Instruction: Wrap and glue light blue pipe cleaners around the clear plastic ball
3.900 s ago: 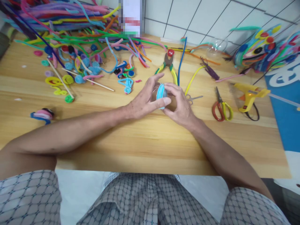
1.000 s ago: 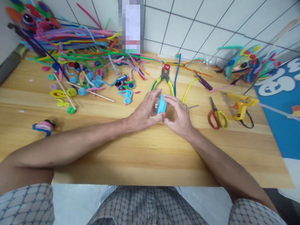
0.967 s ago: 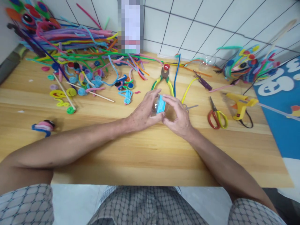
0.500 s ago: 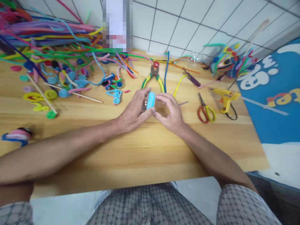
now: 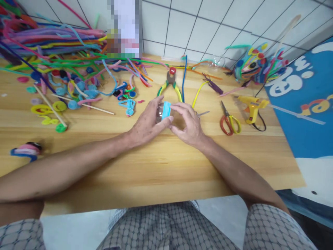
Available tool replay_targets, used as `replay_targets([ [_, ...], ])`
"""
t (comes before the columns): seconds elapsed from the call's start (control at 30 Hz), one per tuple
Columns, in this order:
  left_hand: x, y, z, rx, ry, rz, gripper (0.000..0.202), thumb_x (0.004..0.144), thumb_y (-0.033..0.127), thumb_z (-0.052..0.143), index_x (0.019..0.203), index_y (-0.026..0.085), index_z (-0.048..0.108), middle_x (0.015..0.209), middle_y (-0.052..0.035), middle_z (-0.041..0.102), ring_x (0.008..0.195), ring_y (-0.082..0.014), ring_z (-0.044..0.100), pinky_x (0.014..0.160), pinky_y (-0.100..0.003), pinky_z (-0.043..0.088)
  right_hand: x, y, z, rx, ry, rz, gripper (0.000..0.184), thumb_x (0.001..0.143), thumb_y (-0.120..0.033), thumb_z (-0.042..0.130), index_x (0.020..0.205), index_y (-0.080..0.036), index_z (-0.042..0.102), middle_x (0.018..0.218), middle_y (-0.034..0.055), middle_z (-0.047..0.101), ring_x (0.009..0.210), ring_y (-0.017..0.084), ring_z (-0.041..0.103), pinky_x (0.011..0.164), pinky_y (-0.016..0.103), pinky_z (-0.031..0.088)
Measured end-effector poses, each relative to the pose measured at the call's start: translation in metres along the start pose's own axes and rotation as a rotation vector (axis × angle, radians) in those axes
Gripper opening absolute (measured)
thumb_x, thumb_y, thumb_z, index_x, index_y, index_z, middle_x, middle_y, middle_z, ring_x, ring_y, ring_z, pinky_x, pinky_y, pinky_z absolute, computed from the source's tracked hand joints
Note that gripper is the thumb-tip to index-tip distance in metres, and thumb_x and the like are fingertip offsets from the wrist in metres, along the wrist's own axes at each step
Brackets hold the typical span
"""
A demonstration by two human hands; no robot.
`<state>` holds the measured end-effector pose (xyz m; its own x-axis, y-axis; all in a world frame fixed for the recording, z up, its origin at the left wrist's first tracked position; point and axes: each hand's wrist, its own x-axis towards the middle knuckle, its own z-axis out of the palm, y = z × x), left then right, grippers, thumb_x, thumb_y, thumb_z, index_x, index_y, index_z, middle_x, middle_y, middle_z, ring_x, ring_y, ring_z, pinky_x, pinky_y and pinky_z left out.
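Observation:
A clear plastic ball [image 5: 160,111] with a light-blue fuzzy band [image 5: 166,111] around it is held just above the wooden table. My left hand [image 5: 148,121] grips it from the left, its thumb lying along the lower edge of the band. On the other side, my right hand [image 5: 188,123] has its curved fingertips and thumb at the ball and the band's edge. Just beyond my hands lie pliers [image 5: 171,81] with green and yellow handles, jaws pointing away. A small light-blue pipe cleaner figure [image 5: 128,107] rests left of them.
Pipe cleaners [image 5: 65,38] heap at the back left, with coiled pieces and wooden sticks [image 5: 83,104] in front. To the right are scissors [image 5: 229,119], a yellow glue gun [image 5: 251,107] and a colourful fish-like craft [image 5: 251,66]. Another clear ball [image 5: 216,64] stands by the tiled wall.
My right fingers sit slightly farther from the band, and more of the clear ball shows at my left fingers. The camera view has shifted slightly; the items on the table stay in place.

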<state>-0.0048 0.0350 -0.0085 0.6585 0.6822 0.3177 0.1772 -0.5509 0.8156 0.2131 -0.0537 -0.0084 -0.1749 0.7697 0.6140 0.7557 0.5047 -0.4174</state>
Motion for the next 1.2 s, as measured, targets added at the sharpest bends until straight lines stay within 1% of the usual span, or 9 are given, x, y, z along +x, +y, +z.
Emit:
replay_targets([
  [0.17, 0.0, -0.012, 0.007, 0.008, 0.011, 0.177, 0.088, 0.109, 0.068, 0.065, 0.177, 0.025, 0.028, 0.173, -0.0224, 0.049, 0.159, -0.039, 0.054, 0.135, -0.063, 0.046, 0.0, 0.001, -0.004, 0.019, -0.037, 0.051, 0.061, 0.098, -0.03, 0.074, 0.158, -0.036, 0.059, 0.153, 0.0109, 0.071, 0.146, 0.038, 0.067, 0.126, 0.069, 0.056],
  [0.3, 0.0, -0.016, 0.012, 0.031, 0.038, 0.228, 0.087, 0.11, 0.065, 0.064, 0.177, 0.027, 0.023, 0.176, -0.0229, 0.045, 0.162, -0.0391, 0.051, 0.136, -0.064, 0.045, 0.001, 0.0, -0.003, 0.02, 0.014, 0.002, 0.063, 0.098, -0.028, 0.073, 0.158, -0.035, 0.058, 0.152, 0.0116, 0.072, 0.143, 0.037, 0.068, 0.121, 0.067, 0.06],
  [0.4, 0.001, -0.01, 0.012, 0.026, 0.056, 0.227, 0.088, 0.109, 0.065, 0.066, 0.177, 0.027, 0.023, 0.174, -0.0228, 0.046, 0.164, -0.0396, 0.049, 0.138, -0.064, 0.042, 0.0, 0.0, -0.001, 0.03, 0.058, 0.013, 0.066, 0.097, -0.028, 0.073, 0.16, -0.032, 0.055, 0.151, 0.0138, 0.071, 0.141, 0.037, 0.069, 0.115, 0.065, 0.064],
  [0.53, 0.0, -0.001, 0.01, -0.038, 0.059, 0.208, 0.086, 0.109, 0.067, 0.064, 0.175, 0.028, 0.026, 0.171, -0.0211, 0.05, 0.163, -0.0383, 0.05, 0.138, -0.063, 0.042, -0.002, 0.0, 0.0, 0.04, 0.03, 0.035, 0.063, 0.097, -0.029, 0.074, 0.158, -0.034, 0.057, 0.151, 0.0132, 0.071, 0.142, 0.039, 0.068, 0.115, 0.068, 0.063],
  [0.7, -0.001, -0.001, 0.01, -0.15, 0.072, 0.06, 0.081, 0.11, 0.07, 0.061, 0.173, 0.027, 0.034, 0.165, -0.0192, 0.055, 0.156, -0.035, 0.057, 0.134, -0.06, 0.048, -0.003, -0.002, 0.001, 0.027, 0.031, 0.018, 0.069, 0.096, -0.027, 0.077, 0.161, -0.036, 0.055, 0.152, 0.0125, 0.07, 0.143, 0.04, 0.067, 0.119, 0.07, 0.06],
  [0.83, 0.001, -0.004, 0.009, -0.193, 0.047, -0.015, 0.08, 0.108, 0.072, 0.064, 0.169, 0.026, 0.041, 0.164, -0.0183, 0.058, 0.155, -0.0353, 0.059, 0.135, -0.059, 0.047, -0.003, -0.002, 0.004, 0.069, 0.044, 0.065, 0.08, 0.093, -0.03, 0.082, 0.165, -0.033, 0.048, 0.155, 0.0143, 0.067, 0.14, 0.038, 0.068, 0.11, 0.063, 0.066],
  [0.97, 0.0, -0.003, 0.005, -0.19, 0.022, -0.014, 0.081, 0.107, 0.071, 0.066, 0.168, 0.024, 0.041, 0.167, -0.0195, 0.055, 0.156, -0.0362, 0.058, 0.136, -0.059, 0.047, -0.001, -0.002, 0.006, 0.092, 0.048, 0.083, 0.078, 0.09, -0.027, 0.085, 0.161, -0.032, 0.051, 0.152, 0.0144, 0.069, 0.138, 0.036, 0.07, 0.104, 0.057, 0.069],
  [1.07, 0.0, -0.002, 0.002, -0.158, -0.014, 0.016, 0.078, 0.109, 0.069, 0.064, 0.167, 0.022, 0.041, 0.165, -0.0198, 0.055, 0.156, -0.0353, 0.058, 0.137, -0.058, 0.047, 0.001, -0.005, 0.004, 0.064, 0.047, 0.039, 0.076, 0.09, -0.023, 0.084, 0.159, -0.033, 0.054, 0.151, 0.014, 0.071, 0.14, 0.036, 0.07, 0.108, 0.058, 0.069],
  [1.2, 0.004, -0.003, -0.001, -0.139, -0.07, 0.051, 0.077, 0.113, 0.066, 0.059, 0.167, 0.016, 0.039, 0.166, -0.0231, 0.052, 0.159, -0.0343, 0.054, 0.139, -0.056, 0.045, 0.005, -0.015, -0.003, 0.026, 0.042, 0.029, 0.074, 0.094, -0.012, 0.076, 0.161, -0.031, 0.054, 0.15, 0.0166, 0.071, 0.143, 0.034, 0.07, 0.115, 0.056, 0.067],
])
